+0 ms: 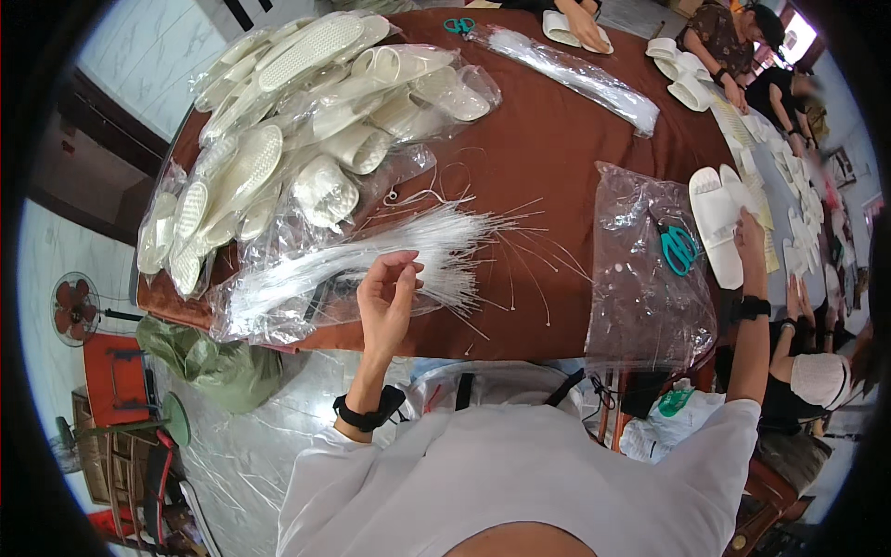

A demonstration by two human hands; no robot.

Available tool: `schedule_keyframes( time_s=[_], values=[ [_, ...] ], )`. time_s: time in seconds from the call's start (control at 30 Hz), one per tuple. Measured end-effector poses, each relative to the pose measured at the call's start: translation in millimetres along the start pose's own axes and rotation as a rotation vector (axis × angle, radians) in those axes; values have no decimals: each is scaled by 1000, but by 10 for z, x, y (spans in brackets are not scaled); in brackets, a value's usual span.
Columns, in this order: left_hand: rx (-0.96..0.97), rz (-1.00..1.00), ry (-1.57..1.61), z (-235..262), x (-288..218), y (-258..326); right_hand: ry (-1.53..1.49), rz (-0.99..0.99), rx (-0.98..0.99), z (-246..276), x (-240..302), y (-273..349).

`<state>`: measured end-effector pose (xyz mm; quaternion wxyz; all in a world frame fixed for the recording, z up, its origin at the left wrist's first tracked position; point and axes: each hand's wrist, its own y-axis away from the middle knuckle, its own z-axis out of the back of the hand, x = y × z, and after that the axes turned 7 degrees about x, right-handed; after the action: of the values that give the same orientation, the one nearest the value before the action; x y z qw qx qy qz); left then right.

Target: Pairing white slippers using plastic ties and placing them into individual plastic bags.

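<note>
Over a large bundle of thin white plastic ties (362, 255), partly in clear plastic, hovers my left hand (388, 295). Its fingers are curled in toward the thumb; whatever they may pinch is too fine to make out. My right hand (750, 243) reaches to the table's right edge and grips a pair of white slippers (715, 223) by the side. The slippers stand close together, toes away from me. Beside them, teal-handled scissors (679, 251) lie on a flat clear plastic bag (640, 306).
A big heap of bagged cream slippers (316, 111) covers the left of the brown-clothed table (538, 167). Another tie bundle (575, 79) and a second pair of scissors (458, 26) lie at the far side. Co-workers handle white slippers (682, 74) across and to the right.
</note>
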<state>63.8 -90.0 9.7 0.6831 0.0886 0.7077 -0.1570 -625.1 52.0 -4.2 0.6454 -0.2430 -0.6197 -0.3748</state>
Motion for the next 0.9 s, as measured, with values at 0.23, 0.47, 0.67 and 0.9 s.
schedule_keyframes(
  time_s=[0.23,0.47,0.67,0.9],
  values=[
    [279,-194,-805,264,-162,-23,240,-46,17,-834,240,762],
    [425,-404,-1074,236,139,-119,-155,105,509,-2001,1211,2277],
    [310,-415,-971,268,194,-332,-584,-47,990,-3007,1551,3189],
    [275,-134,-513,426,111,-777,-800,-28,975,-3953,1598,3639]
  ],
)
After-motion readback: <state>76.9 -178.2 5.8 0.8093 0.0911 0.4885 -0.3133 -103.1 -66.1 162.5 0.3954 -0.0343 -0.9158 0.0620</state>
